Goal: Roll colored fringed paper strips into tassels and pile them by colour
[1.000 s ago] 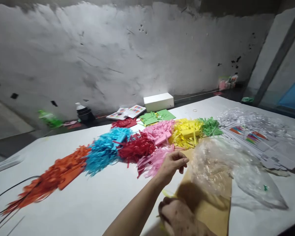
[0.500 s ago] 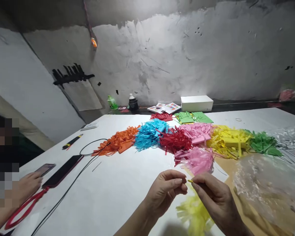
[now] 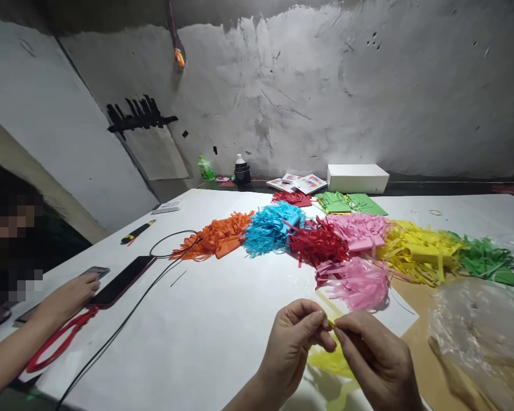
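My left hand [image 3: 293, 342] is pinched, its thumb and fingertips meeting on a small twisted yellow strip [image 3: 331, 323]. From the other side, my right hand [image 3: 379, 359] grips the same strip between thumb and forefinger. Just below both hands is a yellow fringed tassel [image 3: 332, 362], partly hidden by them; whether the strip is joined to it I cannot tell. Beyond my hands lies a pink fringed tassel bundle [image 3: 360, 285]. Behind it are bundles in red [image 3: 319, 242], blue [image 3: 269, 228], orange [image 3: 223, 231] and yellow [image 3: 424, 251].
A crumpled clear plastic bag [image 3: 484, 337] lies at right on brown paper [image 3: 415, 297]. At left, a co-worker's hand [image 3: 75, 294] rests by a phone [image 3: 98, 271], near a dark phone [image 3: 122, 282] with a red strap [image 3: 64, 342]. A black cord [image 3: 131, 317] crosses the white table.
My hands have come together, and my left fingers now meet the yellow strip. The co-worker's hand has reached farther forward. The view has shifted, so the scene sits more to the right.
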A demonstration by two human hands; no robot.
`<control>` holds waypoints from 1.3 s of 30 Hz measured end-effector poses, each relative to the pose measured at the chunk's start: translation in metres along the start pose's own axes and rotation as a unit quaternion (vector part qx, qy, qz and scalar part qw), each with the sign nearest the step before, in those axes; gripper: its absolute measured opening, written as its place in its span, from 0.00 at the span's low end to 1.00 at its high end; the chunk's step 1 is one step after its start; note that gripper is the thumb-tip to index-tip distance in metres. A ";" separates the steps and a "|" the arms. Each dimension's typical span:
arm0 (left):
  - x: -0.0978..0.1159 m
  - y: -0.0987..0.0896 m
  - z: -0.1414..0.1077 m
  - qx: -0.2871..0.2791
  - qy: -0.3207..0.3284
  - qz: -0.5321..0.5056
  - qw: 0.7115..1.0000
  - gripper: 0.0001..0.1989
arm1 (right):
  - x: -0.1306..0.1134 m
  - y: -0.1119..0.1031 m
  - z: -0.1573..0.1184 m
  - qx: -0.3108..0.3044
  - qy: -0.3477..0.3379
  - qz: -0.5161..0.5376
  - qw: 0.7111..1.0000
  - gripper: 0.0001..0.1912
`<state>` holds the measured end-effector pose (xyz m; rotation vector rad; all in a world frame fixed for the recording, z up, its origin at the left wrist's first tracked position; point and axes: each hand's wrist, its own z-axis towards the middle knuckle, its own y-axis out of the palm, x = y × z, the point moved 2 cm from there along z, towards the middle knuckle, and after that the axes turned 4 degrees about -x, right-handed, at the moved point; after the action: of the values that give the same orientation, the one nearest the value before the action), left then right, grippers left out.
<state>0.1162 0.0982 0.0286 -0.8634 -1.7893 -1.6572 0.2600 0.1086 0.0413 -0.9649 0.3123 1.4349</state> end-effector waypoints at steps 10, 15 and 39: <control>-0.006 0.000 0.002 0.023 0.029 0.020 0.999 0.15 | 0.003 0.001 -0.002 -0.004 -0.004 -0.024 1.000 0.09; -0.009 -0.001 0.002 0.020 0.043 0.036 0.998 0.13 | 0.008 0.001 -0.002 0.009 0.009 -0.014 1.000 0.07; -0.029 -0.013 0.003 -0.007 0.098 0.073 0.992 0.06 | 0.018 0.003 -0.007 -0.026 -0.009 -0.026 0.999 0.05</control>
<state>0.1251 0.0986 -0.0017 -0.7886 -1.5474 -1.6017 0.2634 0.1159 0.0231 -0.9948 0.2353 1.4089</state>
